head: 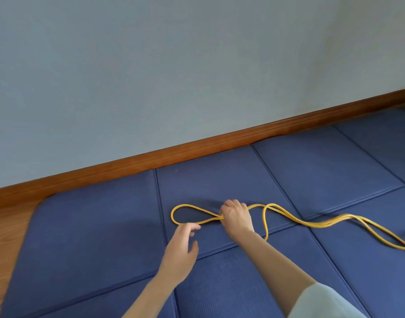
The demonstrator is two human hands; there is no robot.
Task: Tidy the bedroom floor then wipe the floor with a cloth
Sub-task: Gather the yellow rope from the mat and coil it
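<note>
Right hand (236, 218): gripping thin yellow rope (295, 220) at loop neck | Left hand (182, 247): spread, just beside loop | Surface: blue padded floor mat (93, 230), near wall-side edge

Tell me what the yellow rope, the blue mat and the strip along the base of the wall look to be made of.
Yellow rope: probably braided synthetic cord, matte; it bends into soft loops where the right hand grips it.
Blue mat: likely padded foam with a finely textured matte skin; creased fold lines split it into panels.
Skirting board: seemingly wood or wood-look, brown with a slight sheen and a moulded groove.
</note>
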